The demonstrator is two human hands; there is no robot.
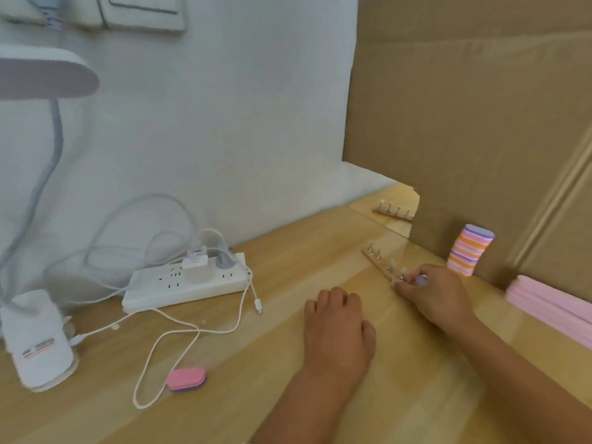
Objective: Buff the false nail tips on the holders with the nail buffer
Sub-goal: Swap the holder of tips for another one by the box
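Pinching a small purple nail buffer (422, 279), right hand (439, 299) at the near end of the wooden holder (378, 262) of false nail tips (403, 270), left hand (336, 328) loosely curled on the table (240, 363) (holding nothing), pink buffer (186, 378) far left.

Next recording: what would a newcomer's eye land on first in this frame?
The right hand at centre right, pinching a small purple nail buffer at the near end of a wooden strip of nail-tip holders; the left hand rests idle on the light wooden table beside it. Behind, a striped pink, orange and purple stack of buffer blocks stands against a tall brown cardboard sheet.
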